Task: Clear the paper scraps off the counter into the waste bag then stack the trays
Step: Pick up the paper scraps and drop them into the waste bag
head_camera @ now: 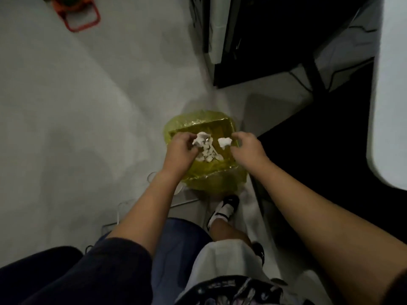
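Nearest to me I see dark sleeves, blue shorts and a black-and-white shoe (226, 209) on the pale floor (77, 106), with both bare forearms reaching forward. My left hand (179, 150) hangs over the bin, fingers curled round a crumpled white paper scrap (200, 138). My right hand (246, 147) is beside it, fingertips pinching a second white scrap (224, 142). Both scraps are held above the opening, apart from each other. Beneath them stands the waste bag (211, 175), a translucent yellow-green liner folded over a square bin, and inside it I make out a small heap of white paper scraps (208, 155) on the bottom. Beyond, to the right, is dark furniture (275, 51); far left, an orange-red framed object (77, 16) sits on the floor.
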Demonstrator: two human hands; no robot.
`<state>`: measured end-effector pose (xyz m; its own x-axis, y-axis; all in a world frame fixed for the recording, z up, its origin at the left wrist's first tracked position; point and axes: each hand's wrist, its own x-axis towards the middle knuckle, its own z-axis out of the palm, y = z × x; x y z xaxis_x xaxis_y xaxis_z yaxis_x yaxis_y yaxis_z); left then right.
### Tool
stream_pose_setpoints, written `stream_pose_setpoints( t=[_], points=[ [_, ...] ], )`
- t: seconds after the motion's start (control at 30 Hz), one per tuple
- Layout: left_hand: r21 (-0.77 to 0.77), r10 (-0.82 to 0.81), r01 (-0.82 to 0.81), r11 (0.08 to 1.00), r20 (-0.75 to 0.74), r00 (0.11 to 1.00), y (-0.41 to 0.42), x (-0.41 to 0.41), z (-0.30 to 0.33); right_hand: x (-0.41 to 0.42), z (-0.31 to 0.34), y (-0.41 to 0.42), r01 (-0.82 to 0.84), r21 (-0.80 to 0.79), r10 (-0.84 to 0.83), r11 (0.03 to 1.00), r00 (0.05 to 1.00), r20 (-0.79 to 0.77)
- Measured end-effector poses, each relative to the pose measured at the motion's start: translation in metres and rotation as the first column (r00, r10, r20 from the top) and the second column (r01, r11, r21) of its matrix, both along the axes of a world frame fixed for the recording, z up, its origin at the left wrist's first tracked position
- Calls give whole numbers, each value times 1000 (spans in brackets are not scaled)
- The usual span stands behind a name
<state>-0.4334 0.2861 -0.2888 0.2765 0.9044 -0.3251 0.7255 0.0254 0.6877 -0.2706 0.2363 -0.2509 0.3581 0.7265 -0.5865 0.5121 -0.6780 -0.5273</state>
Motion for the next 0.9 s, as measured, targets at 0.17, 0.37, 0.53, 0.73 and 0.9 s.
stream_pose_setpoints(
  t=[0.17,0.37,0.53,0.73,0.9],
  points=[
    [-12,20,-20,1000,-29,999,4,-12,3,2,4,-1,21,-9,-21,1000,999,-41],
    [-26,16,-16,1000,-24,1000,-3,-9,18,11,25,-8,42,23,-40,999,996,-78],
    [25,-30,30,999,5,1000,-15,2,42,14,50,-24,2,57,4,998,996,-91],
    [95,-64,59,994,52,997,-39,16,79,16,87,-56,-56,130,69,990,993,-97],
    [179,-79,55,982,128,989,-71,28,120,20,131,-97,-14,260,55,966,987,-154]
  ],
)
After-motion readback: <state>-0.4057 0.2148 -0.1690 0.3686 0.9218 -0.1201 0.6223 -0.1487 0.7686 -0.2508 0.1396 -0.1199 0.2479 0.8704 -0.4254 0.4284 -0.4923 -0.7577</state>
